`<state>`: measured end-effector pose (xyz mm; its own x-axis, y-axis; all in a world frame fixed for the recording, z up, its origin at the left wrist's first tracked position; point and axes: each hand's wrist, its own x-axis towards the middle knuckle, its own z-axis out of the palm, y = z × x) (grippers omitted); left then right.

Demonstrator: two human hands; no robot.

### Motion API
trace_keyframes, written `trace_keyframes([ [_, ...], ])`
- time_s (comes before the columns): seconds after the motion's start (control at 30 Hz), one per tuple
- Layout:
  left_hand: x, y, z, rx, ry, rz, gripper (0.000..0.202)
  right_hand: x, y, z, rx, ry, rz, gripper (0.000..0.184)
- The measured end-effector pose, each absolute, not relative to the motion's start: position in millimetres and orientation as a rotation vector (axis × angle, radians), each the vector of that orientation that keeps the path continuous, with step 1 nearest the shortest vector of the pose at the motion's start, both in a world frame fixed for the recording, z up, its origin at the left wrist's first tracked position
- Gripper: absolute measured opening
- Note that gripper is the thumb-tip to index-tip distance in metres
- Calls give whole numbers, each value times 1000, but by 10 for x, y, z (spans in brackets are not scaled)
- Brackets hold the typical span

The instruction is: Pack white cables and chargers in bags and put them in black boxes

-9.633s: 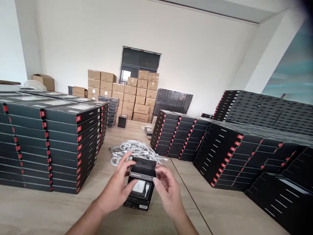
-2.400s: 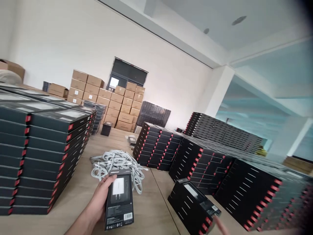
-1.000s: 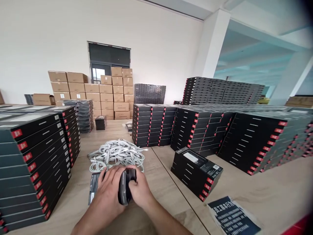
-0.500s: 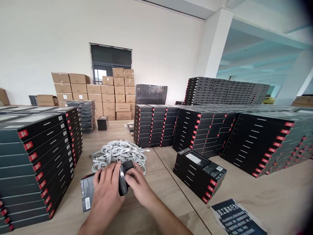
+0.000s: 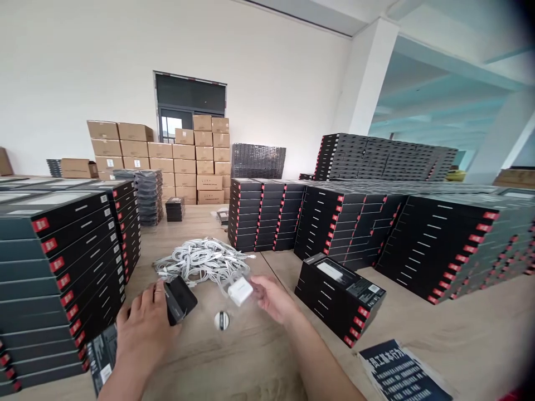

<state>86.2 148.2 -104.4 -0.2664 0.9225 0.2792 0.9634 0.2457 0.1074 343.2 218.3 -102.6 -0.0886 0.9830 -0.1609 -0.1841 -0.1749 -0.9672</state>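
My left hand point(image 5: 144, 320) is closed around a small black box point(image 5: 183, 298) that stands open and tilted on the table. Under that wrist lies a flat black box piece point(image 5: 100, 359) with a white label, partly hidden by my arm. My right hand point(image 5: 271, 298) pinches a white power adapter point(image 5: 239, 291) at its edge, and clear plastic seems to surround it. Between the hands, a small round white piece with a black band point(image 5: 222, 320) rests on the wood. Just beyond is a heap of white cables point(image 5: 204, 259).
Tall stacks of black boxes with red corners point(image 5: 79, 278) rise at the left, and more stacks point(image 5: 267, 214) line the back and right. A short pile of similar boxes point(image 5: 334, 301) stands near my right arm. A dark printed sheet point(image 5: 403, 370) lies front right; brown cartons point(image 5: 184, 167) are behind.
My hands have moved apart. The left one has shifted left with the black box; the right one has moved right and now holds the white adapter. The round piece now shows on the table.
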Motion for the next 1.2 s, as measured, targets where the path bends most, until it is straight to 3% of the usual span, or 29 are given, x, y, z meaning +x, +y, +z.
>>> trace_keyframes([
  [0.13,833,1579,-1148,-1829,-2244,-594,74,3327,2083,-1082,-1254,-1340,1436,17],
  [0.3,1060,1501,-1143,-2425,-1832,-1147,42,3329,2202,-1185,-1336,-1459,958,15],
  [0.47,1334,1317,-1100,-2917,-1636,-1142,29,3393,2441,-1344,-1386,-1407,705,27],
  [0.57,1363,1323,-1115,-2901,-1733,-1141,22,3348,2527,-1365,-1361,-1422,754,33],
  [0.67,1319,1410,-1117,-2787,-1912,-1274,12,3280,2482,-1293,-1284,-1453,890,26],
  [0.8,1284,1500,-1083,-2656,-2033,-1762,29,3127,2180,-1161,-1146,-1503,1153,33],
  [0.97,1289,1542,-1076,-2618,-1971,-2400,32,2871,1828,-1030,-795,-1429,1548,32],
  [1.2,1286,1577,-1123,-2527,-2049,-2656,38,2870,1847,-962,-743,-1319,1447,33],
])
